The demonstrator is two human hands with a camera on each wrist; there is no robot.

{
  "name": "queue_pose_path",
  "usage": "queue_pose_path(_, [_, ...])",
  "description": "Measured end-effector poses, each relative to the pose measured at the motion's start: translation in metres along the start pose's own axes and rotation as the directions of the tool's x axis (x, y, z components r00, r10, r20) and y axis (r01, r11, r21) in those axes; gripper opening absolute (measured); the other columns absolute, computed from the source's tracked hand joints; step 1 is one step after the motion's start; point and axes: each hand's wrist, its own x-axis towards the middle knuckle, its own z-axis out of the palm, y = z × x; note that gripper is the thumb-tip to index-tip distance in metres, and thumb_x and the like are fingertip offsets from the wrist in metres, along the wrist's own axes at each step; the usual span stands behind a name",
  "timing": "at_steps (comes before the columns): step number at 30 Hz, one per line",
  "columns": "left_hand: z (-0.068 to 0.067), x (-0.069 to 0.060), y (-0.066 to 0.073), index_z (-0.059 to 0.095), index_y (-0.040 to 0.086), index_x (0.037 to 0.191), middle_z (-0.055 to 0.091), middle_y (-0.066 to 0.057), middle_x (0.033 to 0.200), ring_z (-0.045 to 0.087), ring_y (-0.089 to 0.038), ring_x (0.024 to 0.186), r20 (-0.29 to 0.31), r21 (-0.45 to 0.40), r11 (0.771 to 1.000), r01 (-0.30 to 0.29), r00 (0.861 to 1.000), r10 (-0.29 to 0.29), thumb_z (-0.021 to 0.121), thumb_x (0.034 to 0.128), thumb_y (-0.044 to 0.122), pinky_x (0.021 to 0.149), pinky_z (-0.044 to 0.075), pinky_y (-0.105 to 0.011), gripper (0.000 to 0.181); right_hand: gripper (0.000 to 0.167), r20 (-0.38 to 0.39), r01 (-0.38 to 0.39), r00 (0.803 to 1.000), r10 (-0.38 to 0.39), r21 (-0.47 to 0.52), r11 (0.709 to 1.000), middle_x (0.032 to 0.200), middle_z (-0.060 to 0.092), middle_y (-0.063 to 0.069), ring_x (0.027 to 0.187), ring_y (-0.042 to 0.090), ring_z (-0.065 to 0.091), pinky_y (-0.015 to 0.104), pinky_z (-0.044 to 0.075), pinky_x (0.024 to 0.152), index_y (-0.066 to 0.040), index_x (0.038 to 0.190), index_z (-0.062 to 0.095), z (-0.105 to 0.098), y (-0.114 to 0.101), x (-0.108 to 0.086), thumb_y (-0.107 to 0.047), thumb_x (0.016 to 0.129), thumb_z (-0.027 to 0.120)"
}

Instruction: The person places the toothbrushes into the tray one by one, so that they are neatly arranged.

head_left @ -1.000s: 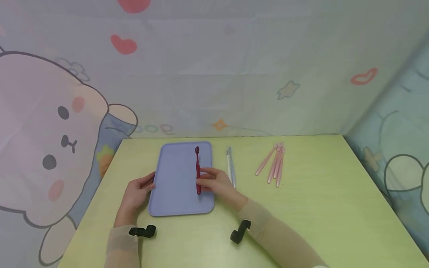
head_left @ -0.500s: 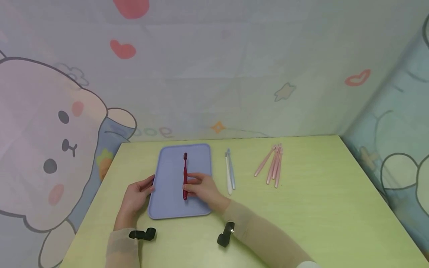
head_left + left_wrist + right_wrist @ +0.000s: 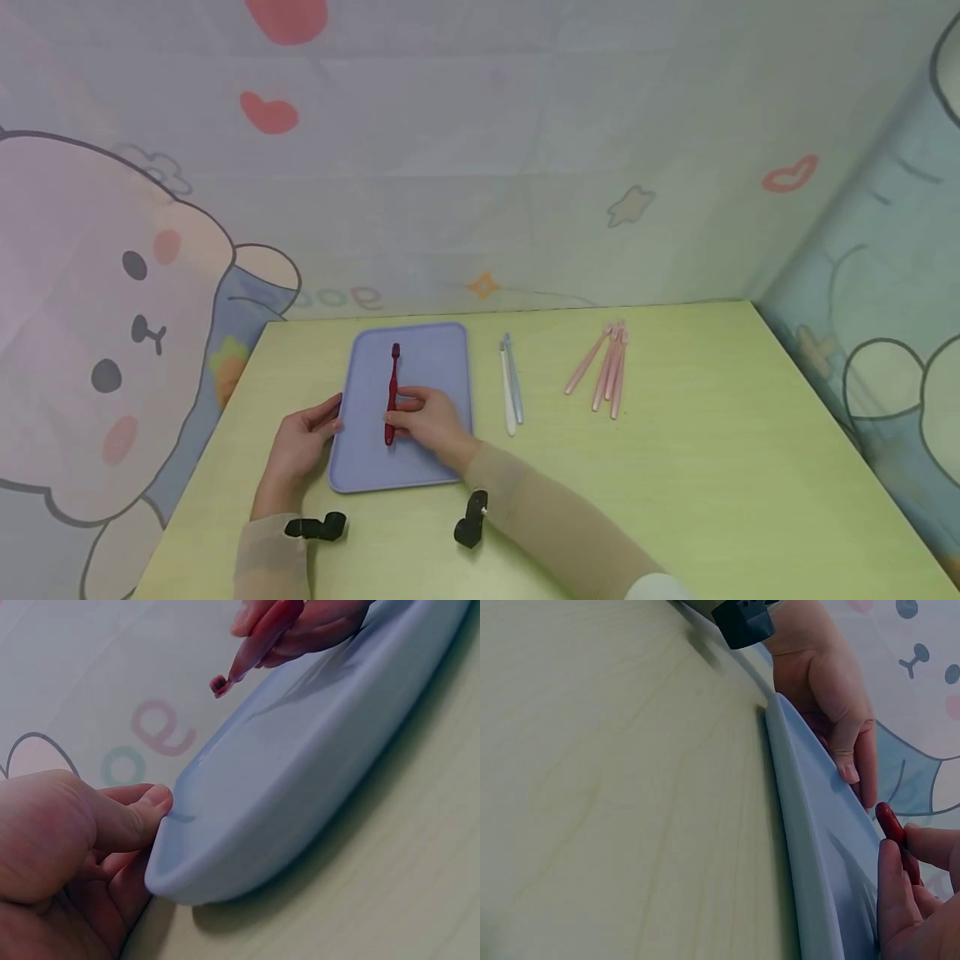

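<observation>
A dark red toothbrush [image 3: 392,392] is pinched by its handle in the right hand [image 3: 429,423], bristle end pointing to the back, over the blue tray [image 3: 360,467]. The left wrist view has the toothbrush [image 3: 262,637] above the tray [image 3: 247,825], between the right hand's fingers. Thumb and fingers of the left hand [image 3: 298,446] grip the tray's left edge; the left wrist view shows the left hand's [image 3: 82,847] thumb on the rim. In the right wrist view, the right hand [image 3: 922,915] holds the toothbrush [image 3: 892,829] close to the tray [image 3: 817,825].
Right of the tray lie a white toothbrush [image 3: 507,400] and a light blue one [image 3: 516,387] side by side. Farther right, several pink toothbrushes [image 3: 611,371] are fanned on the yellow-green table [image 3: 712,467]. A patterned cloth [image 3: 420,167] hangs behind the table.
The right hand has carried the red toothbrush leftward, from the tray's right side to around its middle. The left hand has kept its hold on the tray edge.
</observation>
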Motion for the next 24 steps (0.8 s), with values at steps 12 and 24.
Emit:
queue_pose_path(12, [0.000, 0.005, 0.000, 0.054, 0.002, 0.154, 0.061, -0.019, 0.145, 0.051, -0.030, 0.144, 0.018, 0.006, 1.000, 0.004, 1.000, -0.004, 0.066, 0.1065, 0.007, 0.120, 0.038, -0.047, 0.050, 0.051, -0.030, -0.050, 0.998, 0.049, -0.033, 0.998, 0.102, 0.073, 0.007, 0.084, 0.018, 0.077, 0.032, 0.066, 0.077, 0.003, 0.140, 0.067, 0.028, -0.002, 0.014, -0.002, 0.092, 0.083])
queue_pose_path(24, [-0.005, 0.002, -0.002, 0.052, 0.001, 0.155, 0.059, -0.020, 0.147, 0.044, -0.029, 0.150, 0.037, -0.049, 0.998, 0.030, 0.999, -0.028, 0.064, 0.1061, 0.002, 0.125, 0.031, -0.048, 0.050, 0.046, -0.079, -0.072, 0.995, 0.062, -0.128, 0.989, 0.093, 0.074, 0.004, 0.075, 0.018, 0.076, 0.030, 0.065, 0.069, 0.003, 0.133, 0.070, 0.057, -0.001, 0.022, -0.001, 0.090, 0.085])
